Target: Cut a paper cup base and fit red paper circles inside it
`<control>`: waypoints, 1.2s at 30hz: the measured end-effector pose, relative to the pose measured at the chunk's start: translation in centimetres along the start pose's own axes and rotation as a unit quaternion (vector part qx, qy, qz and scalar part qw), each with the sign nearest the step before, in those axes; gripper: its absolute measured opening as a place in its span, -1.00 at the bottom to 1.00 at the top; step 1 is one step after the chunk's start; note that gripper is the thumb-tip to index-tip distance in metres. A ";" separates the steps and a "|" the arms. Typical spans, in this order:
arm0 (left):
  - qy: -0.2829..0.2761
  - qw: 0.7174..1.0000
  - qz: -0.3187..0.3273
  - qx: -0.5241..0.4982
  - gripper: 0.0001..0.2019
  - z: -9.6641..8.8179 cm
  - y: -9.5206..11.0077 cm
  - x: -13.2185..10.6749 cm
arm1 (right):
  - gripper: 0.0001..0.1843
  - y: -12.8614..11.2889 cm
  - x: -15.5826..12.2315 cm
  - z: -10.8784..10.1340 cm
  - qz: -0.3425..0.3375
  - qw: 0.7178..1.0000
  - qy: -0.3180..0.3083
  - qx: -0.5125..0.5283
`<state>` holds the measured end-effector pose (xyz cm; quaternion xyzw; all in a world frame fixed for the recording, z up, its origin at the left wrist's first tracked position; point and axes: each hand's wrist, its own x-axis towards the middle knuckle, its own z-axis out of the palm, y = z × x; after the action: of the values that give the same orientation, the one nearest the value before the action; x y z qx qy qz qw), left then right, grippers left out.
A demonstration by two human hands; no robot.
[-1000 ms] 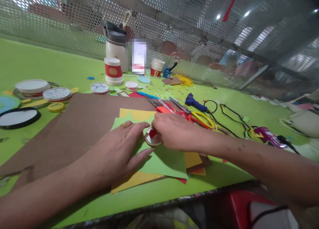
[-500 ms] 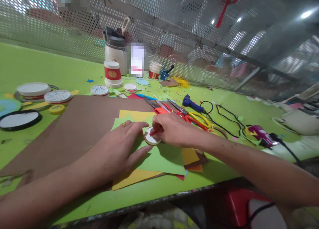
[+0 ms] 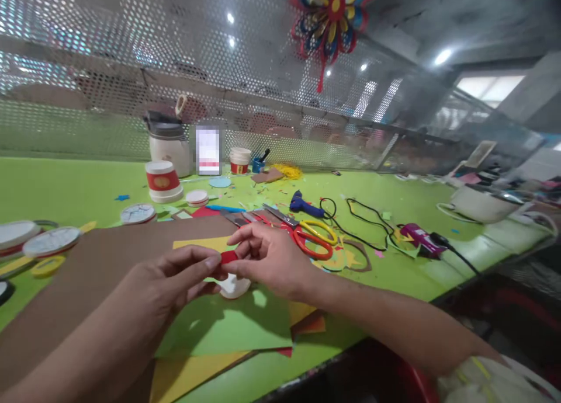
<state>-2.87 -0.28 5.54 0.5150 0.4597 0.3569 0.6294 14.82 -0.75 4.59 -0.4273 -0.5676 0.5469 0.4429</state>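
Note:
A small red piece (image 3: pixel 228 257), perhaps paper, is pinched between my two hands above the worktop. My left hand (image 3: pixel 182 277) grips its left side between thumb and fingers. From the right, my right hand (image 3: pixel 274 260) holds the other side, fingers curled. Just below them a small round white lid (image 3: pixel 235 287) lies on a light green paper sheet (image 3: pixel 236 327), partly covered by my fingers. Yellow paper (image 3: pixel 197 374) and brown paper (image 3: pixel 105 280) lie under the green sheet.
Behind my right hand lie red-handled scissors (image 3: pixel 312 246) and yellow-handled scissors (image 3: pixel 322 230). A blue glue gun (image 3: pixel 305 206) trails a black cord. White lids (image 3: pixel 52 242) sit at left, a red-and-white cup (image 3: pixel 162 181) farther back. A purple device (image 3: pixel 421 239) is at right.
My left hand has left the white lid's edge and now pinches the red piece. My right hand has lifted that piece off the lid. The view has tilted up and shifted right.

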 end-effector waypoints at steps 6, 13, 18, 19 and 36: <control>0.038 0.998 0.011 -0.056 -0.81 2.5 -0.4 0.8 | -0.58 0.0 0.3 -1.7 -0.060 0.973 0.005 -0.225; 0.042 0.984 -0.044 -0.166 -0.90 2.9 -1.2 2.2 | -0.79 -0.3 -0.2 -11.6 -0.003 0.873 0.046 -0.485; 0.055 0.983 -0.024 -0.171 -0.95 2.6 -0.7 1.8 | -0.35 1.1 -0.9 -14.9 0.072 0.800 -0.009 -0.595; 0.051 0.983 -0.022 -0.175 -0.96 2.6 -0.6 1.7 | -0.27 1.4 -0.9 -14.9 0.080 0.792 -0.015 -0.605; 0.082 0.982 -0.035 -0.164 -0.80 2.0 -2.3 1.9 | -0.41 1.5 -1.6 -14.4 0.047 0.809 0.107 -0.576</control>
<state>-0.38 0.32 2.98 0.3572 0.4624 0.4462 0.6778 29.15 1.20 3.19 -0.6864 -0.7062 0.0910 0.1475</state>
